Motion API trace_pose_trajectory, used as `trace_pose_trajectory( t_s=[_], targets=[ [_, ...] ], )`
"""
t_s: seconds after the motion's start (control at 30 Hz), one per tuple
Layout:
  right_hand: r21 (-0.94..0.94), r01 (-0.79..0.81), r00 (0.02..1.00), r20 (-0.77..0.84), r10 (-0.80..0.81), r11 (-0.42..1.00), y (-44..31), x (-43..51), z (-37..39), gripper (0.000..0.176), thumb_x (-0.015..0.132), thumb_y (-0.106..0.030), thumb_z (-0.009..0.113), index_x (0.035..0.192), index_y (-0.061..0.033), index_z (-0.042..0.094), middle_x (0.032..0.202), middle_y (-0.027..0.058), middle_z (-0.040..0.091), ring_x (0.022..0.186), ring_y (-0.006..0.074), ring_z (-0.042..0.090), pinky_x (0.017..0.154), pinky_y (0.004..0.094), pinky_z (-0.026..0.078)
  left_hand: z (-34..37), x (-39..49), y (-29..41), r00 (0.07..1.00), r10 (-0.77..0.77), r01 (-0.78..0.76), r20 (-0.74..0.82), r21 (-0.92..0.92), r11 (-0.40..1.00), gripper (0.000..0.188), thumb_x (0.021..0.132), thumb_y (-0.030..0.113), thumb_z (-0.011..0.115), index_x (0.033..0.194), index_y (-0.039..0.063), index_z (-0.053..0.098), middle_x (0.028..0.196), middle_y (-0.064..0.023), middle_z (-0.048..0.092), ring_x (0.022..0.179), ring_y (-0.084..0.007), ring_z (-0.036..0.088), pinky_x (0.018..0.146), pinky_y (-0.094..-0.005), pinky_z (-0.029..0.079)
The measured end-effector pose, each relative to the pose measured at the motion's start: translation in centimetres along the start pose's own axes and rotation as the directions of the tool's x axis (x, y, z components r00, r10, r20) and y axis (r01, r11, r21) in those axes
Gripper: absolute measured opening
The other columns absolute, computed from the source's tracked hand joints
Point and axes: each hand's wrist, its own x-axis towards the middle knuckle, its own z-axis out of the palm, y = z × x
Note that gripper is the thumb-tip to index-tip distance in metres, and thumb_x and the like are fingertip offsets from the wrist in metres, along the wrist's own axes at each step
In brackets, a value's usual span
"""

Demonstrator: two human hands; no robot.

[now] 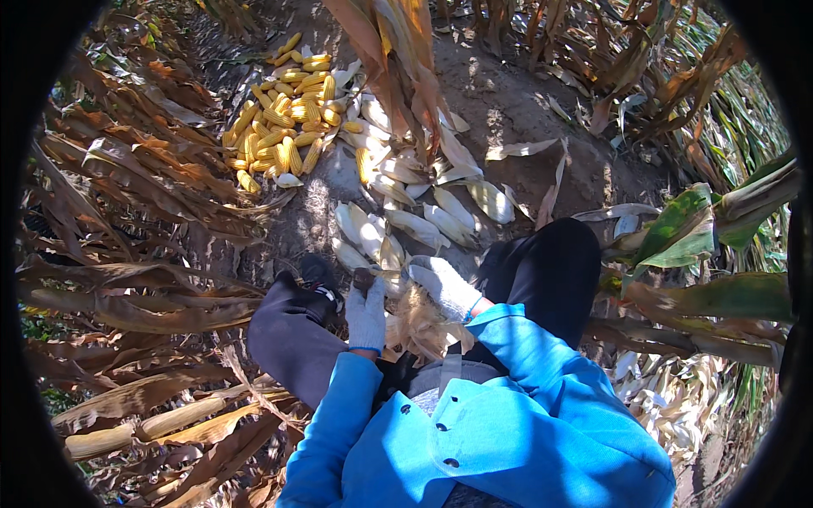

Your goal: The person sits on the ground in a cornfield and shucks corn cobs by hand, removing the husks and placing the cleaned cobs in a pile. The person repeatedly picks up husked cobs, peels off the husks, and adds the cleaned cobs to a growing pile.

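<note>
My left hand (366, 314), in a pale knit glove, is raised in front of my lap with its fingers bent around a small dark brown thing (363, 279) that I cannot name for certain. To its right, my gloved right hand (444, 289) lies bent at the near edge of the unhusked ears; what its palm touches is hidden. Pale corn husks and silk (419, 327) hang between the two hands. Just beyond them lie several corn ears in dry husks (416, 227). Farther off to the left is a pile of husked yellow corn cobs (279, 127).
Dry corn stalks and leaves (140, 292) cover the left side. A brown leaf clump (406, 70) hangs over the ears from the top. Green-brown stalks (692, 247) reach in from the right, and loose husks (673, 394) lie at lower right. My knees flank the work area.
</note>
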Motion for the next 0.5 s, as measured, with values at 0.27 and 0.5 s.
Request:
trace_pose_trajectory(
  t_s=[0.27,0.5],
  targets=[
    [-0.765,0.374,0.886,0.463,0.043,0.524,0.5,-1.8,1.4,0.022,0.093,-0.024,0.055,0.101,-0.0076,0.068,0.092,0.017,0.068,0.083,0.0376,0.067,0.075,0.0444,0.055,-2.9,4.0,2.5,0.934,-0.074,-0.036,-0.349,-0.298,0.954,0.029,0.103,0.022,0.053,0.124,0.003,0.059,0.101,-0.0073,0.065,0.083,-0.0159,0.06,0.072,-0.0329,0.052],
    [-0.838,0.248,0.935,0.338,0.106,0.486,4.3,-2.8,1.3,0.027,0.092,-0.024,0.052,0.083,-0.006,0.071,0.077,0.0159,0.069,0.079,0.0392,0.067,0.072,0.047,0.054,-6.8,6.0,2.0,0.914,-0.071,-0.141,-0.4,-0.476,0.868,0.029,0.104,0.023,0.052,0.12,0.0,0.058,0.101,-0.0076,0.066,0.089,-0.0186,0.063,0.081,-0.032,0.053]
  ],
)
